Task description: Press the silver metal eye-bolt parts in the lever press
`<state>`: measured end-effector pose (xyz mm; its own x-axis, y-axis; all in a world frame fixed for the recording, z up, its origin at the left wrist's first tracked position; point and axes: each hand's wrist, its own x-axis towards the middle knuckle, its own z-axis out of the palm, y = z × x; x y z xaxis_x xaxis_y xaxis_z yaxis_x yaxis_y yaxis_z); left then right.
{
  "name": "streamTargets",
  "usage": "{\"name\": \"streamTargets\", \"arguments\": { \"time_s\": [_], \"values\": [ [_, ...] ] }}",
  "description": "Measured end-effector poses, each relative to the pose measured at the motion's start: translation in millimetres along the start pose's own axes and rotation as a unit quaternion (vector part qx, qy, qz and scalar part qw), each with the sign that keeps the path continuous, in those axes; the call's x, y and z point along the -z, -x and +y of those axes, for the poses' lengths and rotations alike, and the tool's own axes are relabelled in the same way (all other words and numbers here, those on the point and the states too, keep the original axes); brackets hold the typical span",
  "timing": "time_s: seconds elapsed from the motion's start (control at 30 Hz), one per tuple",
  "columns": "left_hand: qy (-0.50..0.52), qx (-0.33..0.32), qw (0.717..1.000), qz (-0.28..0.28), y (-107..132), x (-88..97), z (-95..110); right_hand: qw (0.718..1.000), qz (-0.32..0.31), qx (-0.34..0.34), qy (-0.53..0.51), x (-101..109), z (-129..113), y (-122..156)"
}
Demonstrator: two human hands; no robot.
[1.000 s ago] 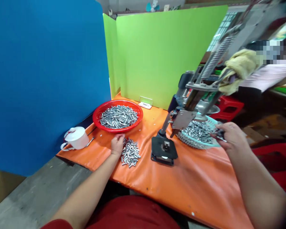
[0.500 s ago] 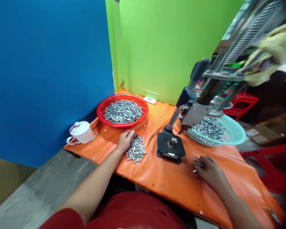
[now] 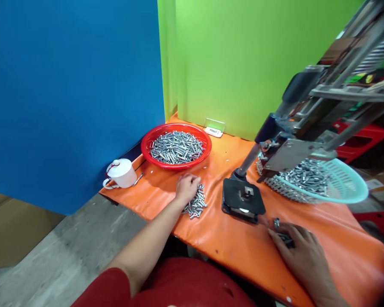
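Observation:
My left hand is at the far left edge of a small pile of metal eye bolts, its fingers curled and thumb tip near the index finger. What lies between those fingers is hidden. My right hand rests low on the table at the right, with fingers and thumb bent around several small metal parts. One bright metal piece shows just beyond its fingertips. Between the hands stands a press with a black base plate and a small metal fixture on top.
A red basin full of metal parts stands behind the pile. A light-blue basket with more parts sits behind the press column. At the left edge are a white lidded mug and a spoon. Orange sheeting covers the table.
The view has turned left, so everything sits further right. My left hand has moved further over the pile. The right hand has come nearer me, its thumb and fingers spreading more around the parts.

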<state>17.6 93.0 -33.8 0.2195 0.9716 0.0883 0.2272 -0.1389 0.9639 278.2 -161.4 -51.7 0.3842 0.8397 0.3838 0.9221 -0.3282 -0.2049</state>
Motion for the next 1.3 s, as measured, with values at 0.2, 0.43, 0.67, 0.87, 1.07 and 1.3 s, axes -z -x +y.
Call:
{"name": "streamTargets", "arguments": {
  "time_s": [0.2, 0.43, 0.67, 0.87, 1.07, 1.3],
  "values": [
    [-0.349, -0.125, 0.923, -0.104, 23.5, -11.8, 23.1, 0.999, 0.050, 0.011, 0.000, 0.7, 1.1, -2.6],
    [-0.410, -0.156, 0.891, -0.116, 18.8, 8.0, 36.9, 0.947, 0.116, -0.220, -0.205, 9.1, 8.1, 1.6],
    [-0.404, -0.263, 0.855, -0.190, 42.4, 5.5, 56.3, 0.941, 0.108, -0.200, -0.250, 9.2, 5.3, 2.1],
    [-0.521, -0.306, 0.756, -0.253, 61.3, -7.6, 54.5, 0.924, 0.120, -0.242, -0.271, 11.4, 5.0, 1.6],
    [-0.486, -0.315, 0.776, -0.249, 59.5, -11.9, 52.1, 0.891, 0.139, -0.295, -0.315, 9.6, 10.1, 4.1],
    [0.033, -0.012, 0.959, -0.283, 68.7, -19.6, 68.9, 0.943, 0.200, -0.127, -0.233, 42.6, -18.7, 1.8]
  ]
}}
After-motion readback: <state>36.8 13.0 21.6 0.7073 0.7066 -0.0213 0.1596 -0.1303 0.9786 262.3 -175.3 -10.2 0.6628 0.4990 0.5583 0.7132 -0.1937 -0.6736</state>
